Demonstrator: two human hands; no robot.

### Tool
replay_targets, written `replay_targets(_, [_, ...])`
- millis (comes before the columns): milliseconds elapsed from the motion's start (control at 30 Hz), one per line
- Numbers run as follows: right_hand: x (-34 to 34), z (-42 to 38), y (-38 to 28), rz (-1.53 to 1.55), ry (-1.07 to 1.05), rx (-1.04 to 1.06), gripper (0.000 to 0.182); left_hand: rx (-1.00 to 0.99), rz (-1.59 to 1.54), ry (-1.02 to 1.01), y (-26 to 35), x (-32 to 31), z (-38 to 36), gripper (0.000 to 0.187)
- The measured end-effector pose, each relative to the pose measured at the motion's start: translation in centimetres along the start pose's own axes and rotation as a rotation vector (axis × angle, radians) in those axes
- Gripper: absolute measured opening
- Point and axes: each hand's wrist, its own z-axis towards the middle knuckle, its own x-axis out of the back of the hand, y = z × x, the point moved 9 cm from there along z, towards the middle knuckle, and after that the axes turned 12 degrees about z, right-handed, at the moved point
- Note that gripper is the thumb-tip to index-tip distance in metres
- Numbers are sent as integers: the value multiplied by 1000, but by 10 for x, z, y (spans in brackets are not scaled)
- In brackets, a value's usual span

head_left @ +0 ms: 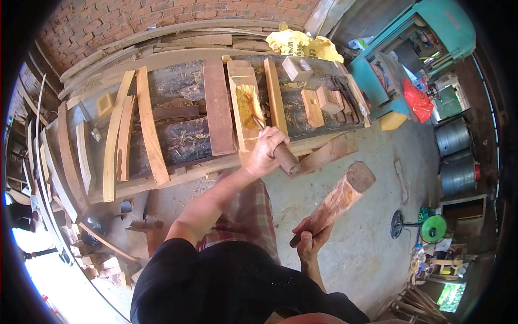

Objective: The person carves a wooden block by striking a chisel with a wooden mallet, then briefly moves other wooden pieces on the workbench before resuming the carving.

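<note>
The left hand (268,149) is clamped around the round wooden handle of a chisel (275,146), whose blade tip rests in the hollow of a pale wooden block (245,108). That hollow is rough and yellowish, with fresh splintery cuts, and the block lies lengthwise on the worktop (183,140), a dark, weathered slab strewn with shavings. The right hand (310,237) is closed on the narrow grip of a wooden mallet (340,197), a thick reddish club with a blunt sawn end, held up over the concrete floor, well apart from the chisel. Beside the block lie a flat brown plank (218,105) on one side and a narrow pale strip (275,97) on the other. Curved slats (148,124) lie further left. Small square offcuts (318,102) sit to the right. A red plastic bag (418,100) hangs near a teal machine (421,38).
</note>
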Motion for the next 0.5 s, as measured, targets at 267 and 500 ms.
replay_targets(267, [2,13,70,-414,15,-348,48,-25,45,-36,-5,-7,9,32])
replay_targets(500, [-15,22,13,-175,-74,358,26,-42,22,-51,-6,-8,6,33])
